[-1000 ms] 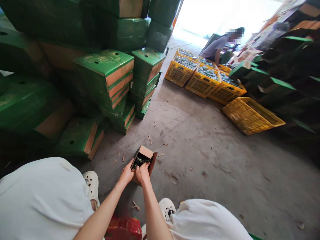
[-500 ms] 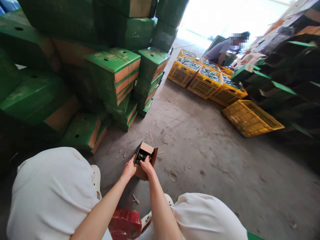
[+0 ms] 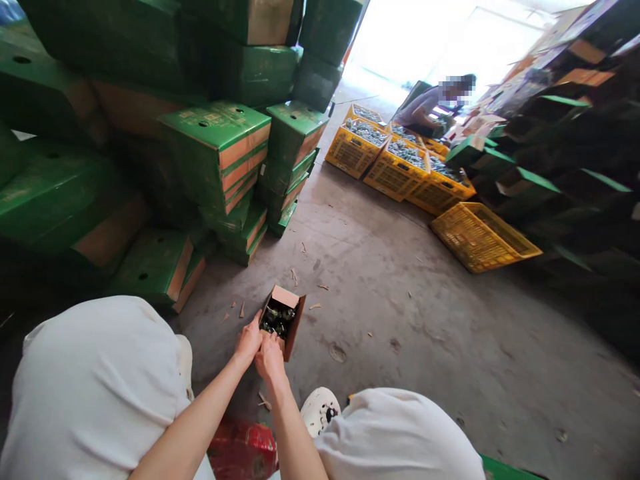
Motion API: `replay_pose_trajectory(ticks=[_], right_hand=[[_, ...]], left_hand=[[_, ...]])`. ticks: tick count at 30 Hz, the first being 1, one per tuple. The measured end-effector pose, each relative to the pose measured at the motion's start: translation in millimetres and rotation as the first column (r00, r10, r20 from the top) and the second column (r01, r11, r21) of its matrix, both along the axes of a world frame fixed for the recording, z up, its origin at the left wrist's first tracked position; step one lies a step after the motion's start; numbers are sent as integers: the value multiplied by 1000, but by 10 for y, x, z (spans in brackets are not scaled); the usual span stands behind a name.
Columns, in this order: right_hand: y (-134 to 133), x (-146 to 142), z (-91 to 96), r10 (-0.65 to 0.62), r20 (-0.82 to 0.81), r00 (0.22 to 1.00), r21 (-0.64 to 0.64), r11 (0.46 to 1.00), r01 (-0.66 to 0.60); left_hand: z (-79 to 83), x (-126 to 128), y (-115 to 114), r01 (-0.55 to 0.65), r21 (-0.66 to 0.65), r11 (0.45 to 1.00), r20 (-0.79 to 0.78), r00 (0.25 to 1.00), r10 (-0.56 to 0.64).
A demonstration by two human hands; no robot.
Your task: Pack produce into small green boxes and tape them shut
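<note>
L hand (image 3: pixel 249 341) pinches near-left rim of small carton (image 3: pixel 286 296) on floor (image 3: pixel 400 300) — R hand (image 3: pixel 270 357) fingers curled over near rim, dk green items (image 3: pixel 276 319) inside.

A: Colour of the small box (image 3: pixel 295 328)?
B: Plain brown card. Its contents (image 3: pixel 275 320) are dark green.
A: The cartons (image 3: pixel 215 130)?
B: Green tops, sides banded tan and green.
A: And the crates (image 3: pixel 480 233)?
B: Yellow, lattice pattern. The floor (image 3: pixel 400 320) is grey and blotchy. White trousers (image 3: pixel 95 387), white shoe (image 3: pixel 320 408) dotted with holes, red bag (image 3: pixel 245 450).
</note>
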State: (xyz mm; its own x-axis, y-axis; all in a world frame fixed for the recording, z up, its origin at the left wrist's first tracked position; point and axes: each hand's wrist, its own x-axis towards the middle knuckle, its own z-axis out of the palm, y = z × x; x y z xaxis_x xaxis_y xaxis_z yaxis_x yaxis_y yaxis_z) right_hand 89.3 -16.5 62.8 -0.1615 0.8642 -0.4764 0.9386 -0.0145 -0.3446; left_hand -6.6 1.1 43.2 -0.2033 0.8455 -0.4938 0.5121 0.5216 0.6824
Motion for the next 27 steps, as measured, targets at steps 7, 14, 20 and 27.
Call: replay_pose_trajectory(ticks=[7,14,20,27], right_hand=[[176,156,167,-26,-118,993,-33,999,22],[633,462,503,-240,-250,938,219,930,296],[809,410,341,-234,7,972,271,936,223],[648,277,17,-88,110,990,226,972,62]], left_hand=[[-53,139,-340,-6,265,964,69,998,-13],[-23,171,-409,-9,250,968,20,1000,4],[42,196,-393,54,168,984,-67,997,-43],[93,193,-388,125,176,977,-109,988,-107]])
